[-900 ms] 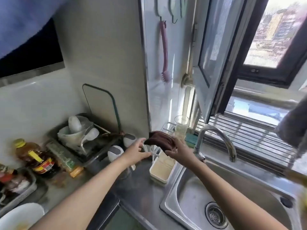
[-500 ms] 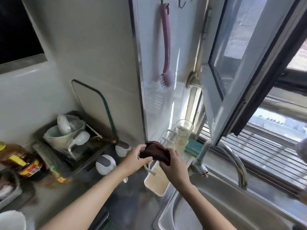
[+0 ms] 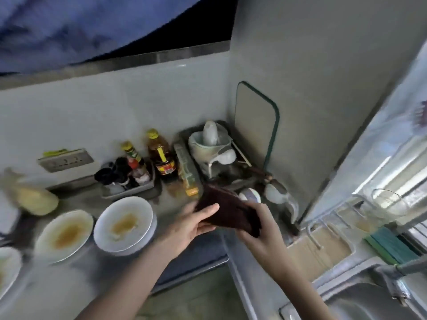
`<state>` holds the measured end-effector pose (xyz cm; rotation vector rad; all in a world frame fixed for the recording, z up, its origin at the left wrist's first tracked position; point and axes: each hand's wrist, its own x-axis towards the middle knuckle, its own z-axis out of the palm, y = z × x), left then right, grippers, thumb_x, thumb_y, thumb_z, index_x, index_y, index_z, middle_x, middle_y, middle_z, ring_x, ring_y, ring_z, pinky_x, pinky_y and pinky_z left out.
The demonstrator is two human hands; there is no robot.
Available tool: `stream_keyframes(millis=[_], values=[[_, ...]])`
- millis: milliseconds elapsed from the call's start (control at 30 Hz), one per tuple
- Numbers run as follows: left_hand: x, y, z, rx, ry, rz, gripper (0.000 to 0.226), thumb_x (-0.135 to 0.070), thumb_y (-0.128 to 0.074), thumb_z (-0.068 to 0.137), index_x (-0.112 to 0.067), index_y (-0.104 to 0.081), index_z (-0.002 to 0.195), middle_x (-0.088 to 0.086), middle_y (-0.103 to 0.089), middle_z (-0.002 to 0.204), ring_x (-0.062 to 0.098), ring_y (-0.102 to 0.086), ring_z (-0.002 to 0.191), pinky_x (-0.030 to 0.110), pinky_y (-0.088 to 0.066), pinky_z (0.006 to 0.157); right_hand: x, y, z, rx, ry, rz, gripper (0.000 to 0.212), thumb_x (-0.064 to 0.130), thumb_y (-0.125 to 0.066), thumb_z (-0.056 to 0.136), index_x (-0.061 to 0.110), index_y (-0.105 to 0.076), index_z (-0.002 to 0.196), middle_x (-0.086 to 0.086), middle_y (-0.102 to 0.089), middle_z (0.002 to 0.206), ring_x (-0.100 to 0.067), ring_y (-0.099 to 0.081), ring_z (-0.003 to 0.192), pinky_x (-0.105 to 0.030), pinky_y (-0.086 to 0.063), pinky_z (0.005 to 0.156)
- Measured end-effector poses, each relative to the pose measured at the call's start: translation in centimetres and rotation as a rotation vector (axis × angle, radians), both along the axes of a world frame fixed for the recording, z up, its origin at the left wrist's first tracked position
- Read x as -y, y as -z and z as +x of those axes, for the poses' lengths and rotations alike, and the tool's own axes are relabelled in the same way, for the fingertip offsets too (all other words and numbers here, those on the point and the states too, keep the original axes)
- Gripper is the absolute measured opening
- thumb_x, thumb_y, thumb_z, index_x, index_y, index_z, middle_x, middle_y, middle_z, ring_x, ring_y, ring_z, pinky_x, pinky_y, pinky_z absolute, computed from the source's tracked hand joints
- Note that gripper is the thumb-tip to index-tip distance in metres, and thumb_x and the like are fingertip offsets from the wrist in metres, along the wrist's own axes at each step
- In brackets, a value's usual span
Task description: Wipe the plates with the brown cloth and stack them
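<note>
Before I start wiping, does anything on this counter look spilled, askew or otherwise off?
Nothing looks spilled or broken. The two plates left of the hands lie flat with brownish residue in their middles, unwiped and unstacked. Both the left hand and right hand hold the brown cloth above the counter.

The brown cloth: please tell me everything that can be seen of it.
The brown cloth is dark brown, soft and thick-looking, like a towel fabric. It appears folded or bunched into a flat slanted wad, held in the air above the counter, not resting on it. The left hand holds its left end with the thumb on top; the right hand grips its lower right end. It touches no plate. The picture is blurred, so its weave and wetness cannot be told.
</note>
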<state>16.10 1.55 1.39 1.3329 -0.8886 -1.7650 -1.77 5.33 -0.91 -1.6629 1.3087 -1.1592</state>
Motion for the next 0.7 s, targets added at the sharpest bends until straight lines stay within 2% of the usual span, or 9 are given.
stream_keyframes(millis=[100, 200, 267, 333, 367, 433, 533, 600, 700], values=[[-2.3, 0.9, 6.3, 0.152, -0.078, -0.046, 0.026, -0.01, -0.06, 0.087, -0.014, -0.059, 0.113, 0.011, -0.065, 0.118, 0.021, -0.064, 0.103, 0.037, -0.055, 0.088, -0.5, 1.5, 5.6, -0.035, -0.15, 0.084, 0.045, 0.031, -0.068, 0.074, 0.04, -0.046, 0.112, 0.006, -0.052, 0.106, 0.002, -0.053, 0.099, -0.008, -0.039, 0.081], [-4.5, 1.7, 12.3, 0.286, -0.113, -0.116, 0.027, -0.011, -0.06, 0.09, -0.018, -0.058, 0.116, 0.006, -0.067, 0.114, 0.016, -0.066, 0.102, 0.036, -0.058, 0.082, -1.0, 2.1, 11.0, -0.031, -0.276, 0.214, 0.05, 0.033, -0.073, 0.08, 0.045, -0.04, 0.114, 0.01, -0.045, 0.112, 0.012, -0.047, 0.104, -0.001, -0.036, 0.082], [-5.8, 2.0, 16.1, 0.293, -0.109, -0.131, 0.025, -0.009, -0.061, 0.088, -0.023, -0.06, 0.109, 0.001, -0.069, 0.105, 0.008, -0.068, 0.092, 0.026, -0.058, 0.07, -1.0, 2.4, 14.5, -0.096, -0.301, 0.288, 0.048, 0.059, -0.061, 0.08, 0.045, -0.04, 0.121, 0.013, -0.046, 0.116, 0.009, -0.048, 0.106, -0.007, -0.037, 0.085], [-6.7, 2.3, 19.6, 0.275, 0.001, -0.12, 0.024, -0.014, -0.066, 0.085, -0.026, -0.063, 0.105, -0.003, -0.071, 0.099, 0.007, -0.068, 0.09, 0.025, -0.056, 0.071, -0.5, 2.7, 17.9, -0.274, -0.295, 0.24, 0.068, 0.077, -0.044, 0.071, 0.039, -0.043, 0.127, 0.017, -0.05, 0.113, 0.0, -0.047, 0.109, -0.022, -0.034, 0.094], [-7.0, 2.6, 21.2, 0.286, 0.061, -0.118, 0.024, -0.02, -0.069, 0.082, -0.027, -0.065, 0.105, -0.004, -0.071, 0.097, 0.007, -0.067, 0.091, 0.026, -0.056, 0.074, -0.3, 2.8, 19.7, -0.264, -0.325, 0.263, 0.073, 0.076, -0.044, 0.069, 0.034, -0.046, 0.128, 0.018, -0.054, 0.113, -0.003, -0.047, 0.111, -0.026, -0.034, 0.098], [-7.4, 3.2, 24.0, 0.303, 0.106, -0.108, 0.028, -0.028, -0.069, 0.076, -0.024, -0.066, 0.104, -0.004, -0.069, 0.09, 0.008, -0.065, 0.086, 0.026, -0.052, 0.073, 0.0, 3.1, 23.0, -0.046, -0.434, 0.435, 0.064, 0.066, -0.058, 0.069, 0.03, -0.055, 0.122, 0.011, -0.065, 0.111, -0.007, -0.056, 0.11, -0.031, -0.043, 0.098], [-6.9, 5.1, 27.5, 0.294, 0.005, -0.048, 0.036, -0.034, -0.071, 0.07, -0.016, -0.065, 0.1, 0.001, -0.064, 0.087, 0.012, -0.061, 0.08, 0.025, -0.048, 0.067, -0.1, 4.6, 26.9, 0.2, -0.48, 0.64, 0.039, 0.038, -0.07, 0.074, 0.019, -0.063, 0.106, -0.002, -0.072, 0.098, -0.015, -0.068, 0.094, -0.03, -0.054, 0.081], [-6.4, 6.9, 29.0, 0.304, -0.117, -0.006, 0.03, -0.027, -0.076, 0.073, -0.018, -0.062, 0.097, 0.002, -0.065, 0.091, 0.008, -0.064, 0.073, 0.022, -0.05, 0.062, -0.5, 6.1, 28.8, 0.227, -0.422, 0.671, 0.032, 0.031, -0.067, 0.076, 0.012, -0.062, 0.101, -0.003, -0.071, 0.093, -0.016, -0.068, 0.086, -0.027, -0.054, 0.073], [-5.8, 10.0, 30.1, 0.327, -0.278, 0.067, 0.02, -0.02, -0.07, 0.082, -0.019, -0.058, 0.098, 0.003, -0.067, 0.09, 0.008, -0.066, 0.062, 0.022, -0.05, 0.058, -0.7, 8.5, 30.5, 0.193, -0.273, 0.642, 0.013, 0.024, -0.063, 0.09, 0.014, -0.058, 0.098, -0.008, -0.067, 0.094, -0.019, -0.064, 0.086, -0.033, -0.052, 0.076]])
